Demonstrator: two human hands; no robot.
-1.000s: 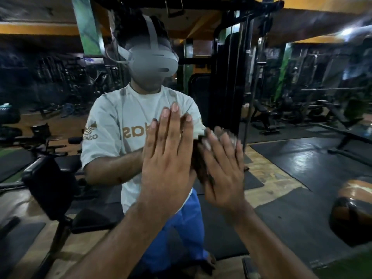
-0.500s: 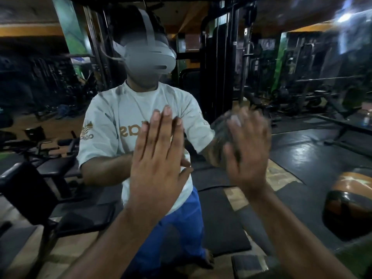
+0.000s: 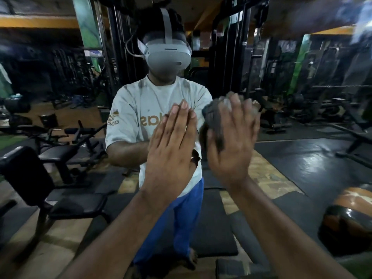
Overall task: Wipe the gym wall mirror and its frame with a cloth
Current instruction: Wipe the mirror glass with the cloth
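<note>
The wall mirror (image 3: 302,158) fills the whole view and reflects the gym and a person in a white shirt and blue trousers. My left hand (image 3: 171,146) rests flat on the glass, fingers straight and together. Just to its right, my right hand (image 3: 231,141) presses a dark grey cloth (image 3: 211,117) against the mirror with straight, spread fingers. The cloth shows past my fingers on the left and top; most of it is hidden behind the hand. No part of the mirror's frame is in view.
The reflection shows a black weight bench (image 3: 60,198) at lower left, a cable machine (image 3: 231,47) behind the person, racks at right, and an orange and black ball (image 3: 350,218) at lower right. Black floor mats lie below.
My right hand has swept the cloth right and up, then back left towards my left hand. My left hand has stayed flat on the glass.
</note>
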